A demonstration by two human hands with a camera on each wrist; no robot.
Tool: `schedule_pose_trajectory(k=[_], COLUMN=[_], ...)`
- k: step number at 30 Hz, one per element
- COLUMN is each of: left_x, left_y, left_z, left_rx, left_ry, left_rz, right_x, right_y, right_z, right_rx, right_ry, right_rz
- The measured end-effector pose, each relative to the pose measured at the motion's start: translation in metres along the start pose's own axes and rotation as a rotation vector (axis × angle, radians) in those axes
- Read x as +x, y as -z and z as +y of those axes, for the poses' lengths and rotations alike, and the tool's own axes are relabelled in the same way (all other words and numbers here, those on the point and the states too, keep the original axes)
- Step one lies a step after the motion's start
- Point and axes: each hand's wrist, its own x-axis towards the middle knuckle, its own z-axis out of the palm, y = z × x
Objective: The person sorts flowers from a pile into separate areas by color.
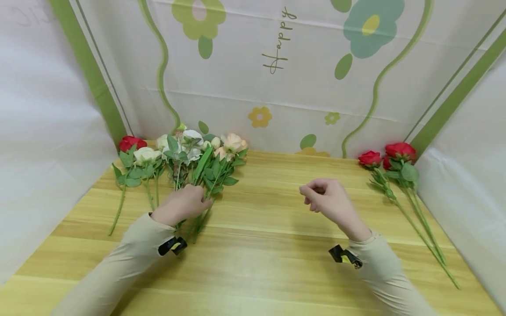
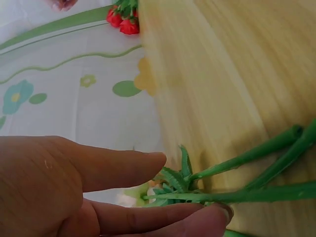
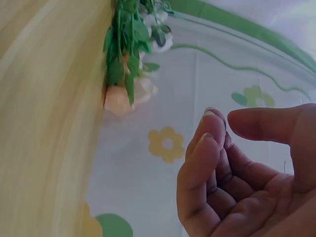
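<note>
My left hand (image 1: 182, 204) is over the stems of a bunch of artificial flowers at the left of the table. In the left wrist view, green stems (image 2: 237, 195) run right at the fingertips, and a gap shows between the thumb and the fingers. White flowers (image 1: 193, 153) and peach roses (image 1: 233, 143) lie beyond this hand, with cream roses (image 1: 147, 156) to their left. Over the table to the right, my right hand (image 1: 330, 202) holds nothing. Its fingers are loosely bent, and the right wrist view has the thumb apart from the fingertips (image 3: 212, 131).
Red roses (image 1: 400, 151) with long stems lie along the table's right side. Another red rose (image 1: 132, 143) lies at the far left. Behind the wooden table (image 1: 253, 263) hangs a white cloth (image 1: 245, 74) with printed flowers; white sheets flank both sides.
</note>
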Motion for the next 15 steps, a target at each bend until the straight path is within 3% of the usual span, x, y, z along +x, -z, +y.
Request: schedule_pose_trajectory(k=[6,15], left_x=[0.003,0.008], left_y=[-0.009,-0.016], left_z=[0.002,-0.004], left_rx=[0.065,0.069], left_ry=[-0.014,-0.010], left_rz=[0.040,0.088], right_x=[0.001,0.002], right_y=[-0.012,-0.016], right_z=[-0.001,-0.001], right_rx=[-0.034,-0.030], right_ry=[0.040,0.035], right_rz=[-0.024,-0.041])
